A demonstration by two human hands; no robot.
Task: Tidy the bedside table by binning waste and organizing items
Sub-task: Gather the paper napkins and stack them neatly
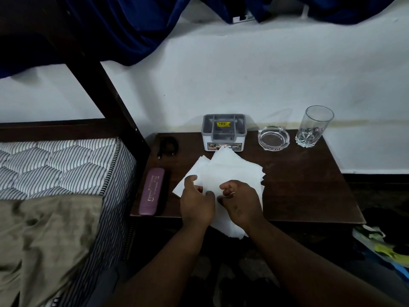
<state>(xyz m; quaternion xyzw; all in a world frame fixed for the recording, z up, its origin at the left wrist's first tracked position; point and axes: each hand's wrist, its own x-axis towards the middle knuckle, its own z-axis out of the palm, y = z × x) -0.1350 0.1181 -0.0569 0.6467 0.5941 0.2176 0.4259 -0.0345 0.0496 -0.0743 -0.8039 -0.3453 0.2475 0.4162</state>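
Dark wooden table point(298, 185) against a white wall, bed point(55, 173) tight along its left side. Loose stack of white tissues point(230, 171) spread over the table's middle, fanned unevenly, near corners hanging past the front edge. Left hand point(197, 200) on the stack's near-left part, fingers curled, thumb up, pinching tissue. Right hand point(240, 200) just beside it on the near-right part, fingers bent inward around tissue; neither hand closed into a fist. Behind the stack, touching its far tip, a grey-topped box point(224, 132) near the back edge. To its right, apart from each other, a glass ashtray point(273, 138) and an upright tumbler point(314, 127), the tumbler close to the back-right corner. Coiled black cable point(168, 145) at the back-left. Purple case point(152, 191) lying along the left edge, close to the front corner. Bare wood open across the whole right half, from the tissues out to the right edge and front-right corner.
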